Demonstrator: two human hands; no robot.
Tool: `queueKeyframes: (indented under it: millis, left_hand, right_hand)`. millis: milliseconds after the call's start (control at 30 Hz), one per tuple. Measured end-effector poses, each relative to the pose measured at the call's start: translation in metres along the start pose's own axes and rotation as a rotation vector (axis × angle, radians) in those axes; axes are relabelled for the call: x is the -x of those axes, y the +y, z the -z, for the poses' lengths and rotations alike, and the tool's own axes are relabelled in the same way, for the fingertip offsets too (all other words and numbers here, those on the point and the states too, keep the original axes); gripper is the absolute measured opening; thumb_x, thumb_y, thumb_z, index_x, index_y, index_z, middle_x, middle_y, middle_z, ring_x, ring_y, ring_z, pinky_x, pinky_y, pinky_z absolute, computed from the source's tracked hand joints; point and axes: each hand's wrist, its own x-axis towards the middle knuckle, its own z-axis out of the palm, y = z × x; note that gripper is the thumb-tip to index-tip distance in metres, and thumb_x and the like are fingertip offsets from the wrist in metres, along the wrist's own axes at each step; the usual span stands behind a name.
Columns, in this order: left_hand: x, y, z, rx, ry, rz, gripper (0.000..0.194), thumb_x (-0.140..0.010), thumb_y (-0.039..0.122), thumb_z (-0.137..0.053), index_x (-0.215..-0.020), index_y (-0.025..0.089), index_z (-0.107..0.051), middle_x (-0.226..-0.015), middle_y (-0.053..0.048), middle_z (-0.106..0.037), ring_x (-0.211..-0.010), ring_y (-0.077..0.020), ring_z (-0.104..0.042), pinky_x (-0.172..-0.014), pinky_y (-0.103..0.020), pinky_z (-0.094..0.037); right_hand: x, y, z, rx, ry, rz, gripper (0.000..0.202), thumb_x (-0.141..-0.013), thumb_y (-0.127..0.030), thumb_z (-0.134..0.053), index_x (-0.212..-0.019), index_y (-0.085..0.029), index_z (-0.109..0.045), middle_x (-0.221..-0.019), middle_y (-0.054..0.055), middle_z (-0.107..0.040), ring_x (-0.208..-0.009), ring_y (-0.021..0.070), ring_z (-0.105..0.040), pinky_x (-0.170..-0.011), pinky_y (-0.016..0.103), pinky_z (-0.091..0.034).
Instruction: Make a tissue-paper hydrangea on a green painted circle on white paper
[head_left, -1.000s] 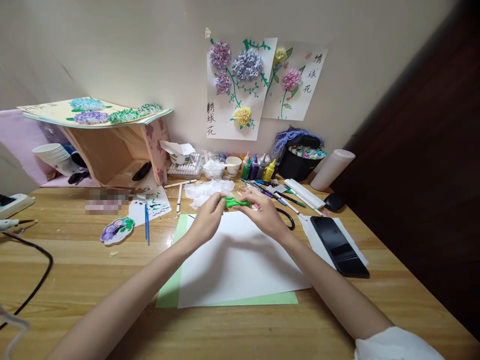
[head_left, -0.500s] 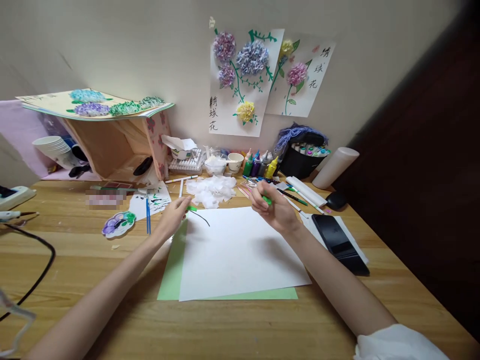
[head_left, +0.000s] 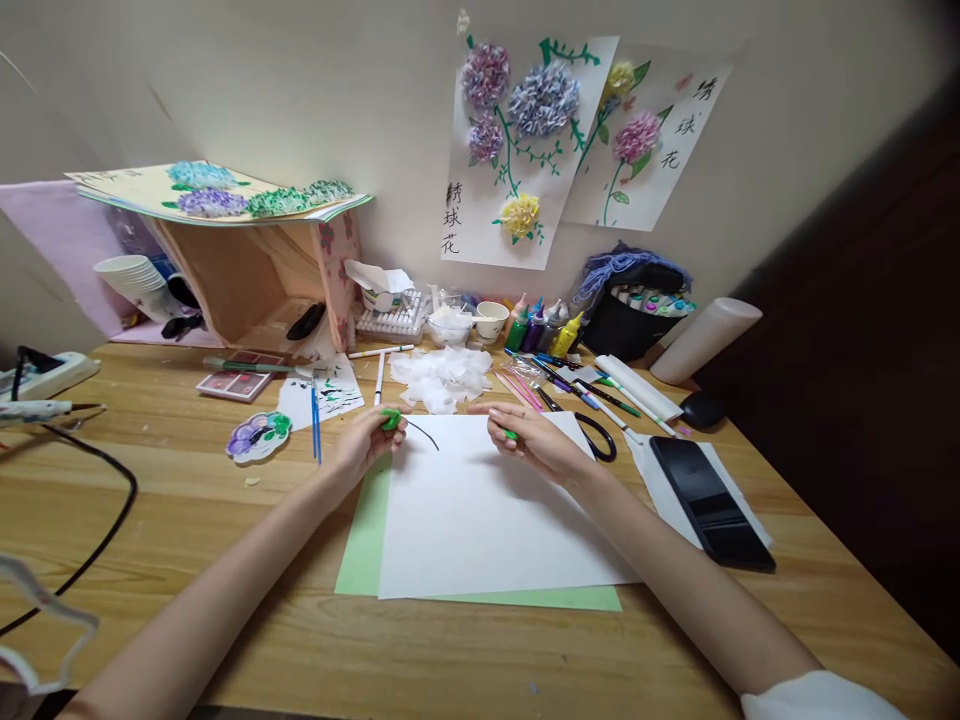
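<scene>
A small bright green piece point(head_left: 391, 418) is pinched between the thumb and fingers of my left hand point(head_left: 364, 442). My right hand point(head_left: 536, 440) is curled around another bit of green point(head_left: 511, 435), mostly hidden by the fingers. Both hands are over the far part of a white sheet of paper point(head_left: 480, 520), which lies on a green sheet point(head_left: 360, 560). Beside my left fingertips runs a thin dark curved line point(head_left: 427, 437); I cannot tell whether it is drawn or a loose strand. Black-handled scissors point(head_left: 602, 440) lie partly under the white sheet's far right edge.
White paper scraps point(head_left: 442, 378) and several paint bottles point(head_left: 536, 330) stand behind the sheets. To the left are a paint palette point(head_left: 259, 437), two blue brushes point(head_left: 316, 425) and a cable point(head_left: 133, 490). A black phone point(head_left: 709, 500) lies right. Flower pictures point(head_left: 525, 160) hang on the wall.
My right hand has come down and left, closer to my left hand, uncovering the scissors. The left hand has dropped slightly, showing more of its green piece. The whole view has shifted a little.
</scene>
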Motion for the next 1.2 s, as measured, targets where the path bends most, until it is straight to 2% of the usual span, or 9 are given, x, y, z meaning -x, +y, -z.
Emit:
queueKeyframes:
  millis: [133,333,433,533,667,767,900,1067,1200]
  left_hand:
    - [0.003,-0.004,-0.007,0.049,-0.042,0.049,0.028,-0.07,0.037,-0.069,-0.075,0.012,-0.056,-0.064,0.002,-0.048,-0.053,-0.0059,-0.045,-0.048,-0.017,-0.037]
    - [0.003,-0.01,-0.007,-0.163,-0.126,-0.001,0.044,-0.065,0.049,-0.072,-0.085,0.013,-0.057,-0.066,0.001,-0.053,-0.051,-0.0064,-0.047,-0.048,-0.019,-0.039]
    - [0.002,-0.011,-0.004,-0.207,-0.123,0.02,0.041,-0.074,0.054,-0.06,-0.07,0.015,-0.05,-0.051,0.006,-0.038,-0.038,-0.003,-0.03,-0.036,-0.015,-0.021]
    - [0.0,-0.012,0.0,-0.183,-0.141,0.062,0.053,-0.077,0.06,-0.052,-0.052,0.017,-0.033,-0.044,0.008,-0.02,-0.037,-0.0022,-0.013,-0.035,-0.016,-0.006]
    - [-0.002,-0.014,0.003,-0.174,-0.116,0.112,0.057,-0.074,0.057,-0.058,-0.051,0.019,-0.023,-0.047,0.009,-0.015,-0.039,-0.002,-0.009,-0.035,-0.016,-0.006]
    - [-0.001,-0.018,0.001,-0.136,-0.111,0.111,0.042,-0.075,0.051,-0.061,-0.06,0.016,-0.043,-0.052,0.006,-0.034,-0.042,-0.0037,-0.026,-0.035,-0.014,-0.021]
    - [0.003,-0.021,-0.003,-0.102,-0.168,0.054,0.026,-0.072,0.032,-0.07,-0.088,0.014,-0.061,-0.078,-0.003,-0.055,-0.067,-0.0084,-0.048,-0.058,-0.018,-0.042]
    - [0.003,-0.018,-0.003,-0.016,-0.22,0.096,0.027,-0.075,0.037,-0.066,-0.08,0.011,-0.062,-0.056,0.005,-0.035,-0.05,-0.0039,-0.033,-0.046,-0.014,-0.029]
    - [0.001,-0.015,0.0,0.049,-0.177,0.162,0.05,-0.079,0.046,-0.056,-0.048,0.017,-0.029,-0.047,0.009,-0.013,-0.038,-0.003,-0.013,-0.036,-0.016,-0.012]
  right_hand:
    - [0.0,0.005,0.0,0.148,-0.03,-0.054,0.036,-0.08,-0.046,-0.059,-0.087,-0.011,-0.063,-0.052,-0.009,-0.027,-0.045,0.0047,-0.019,-0.044,0.022,-0.013]
    - [0.0,0.005,0.001,0.145,-0.008,-0.031,0.039,-0.086,-0.052,-0.047,-0.078,-0.015,-0.059,-0.047,-0.007,-0.039,-0.037,0.0046,-0.019,-0.039,0.022,-0.012]
    - [-0.003,0.006,0.004,0.075,-0.019,-0.071,0.054,-0.087,-0.058,-0.038,-0.05,-0.019,-0.04,-0.037,-0.008,-0.027,-0.035,0.0052,-0.014,-0.038,0.023,-0.009]
    - [-0.005,0.007,0.004,-0.027,-0.046,-0.067,0.059,-0.086,-0.061,-0.037,-0.044,-0.02,-0.028,-0.037,-0.008,-0.022,-0.036,0.0051,-0.012,-0.039,0.023,-0.009]
    - [-0.005,0.005,0.001,-0.083,0.021,0.053,0.034,-0.079,-0.047,-0.061,-0.067,-0.016,-0.055,-0.05,-0.006,-0.038,-0.044,0.0057,-0.026,-0.042,0.022,-0.016]
    - [-0.004,0.005,0.001,-0.105,0.024,0.054,0.032,-0.077,-0.04,-0.065,-0.098,-0.017,-0.059,-0.057,-0.006,-0.04,-0.046,0.006,-0.022,-0.042,0.022,-0.012]
    - [-0.003,0.007,0.004,-0.103,-0.017,0.077,0.032,-0.084,-0.041,-0.053,-0.104,-0.016,-0.06,-0.046,-0.01,-0.024,-0.042,0.0068,-0.011,-0.042,0.022,-0.008]
    - [-0.001,0.009,0.002,-0.096,0.009,0.099,0.027,-0.084,-0.026,-0.047,-0.105,-0.014,-0.059,-0.044,-0.01,-0.024,-0.042,0.0075,-0.013,-0.043,0.022,-0.015]
    - [0.0,0.008,-0.007,-0.161,-0.008,0.107,0.035,-0.078,-0.016,-0.05,-0.113,-0.016,-0.055,-0.056,-0.007,-0.038,-0.052,0.0078,-0.033,-0.056,0.022,-0.034]
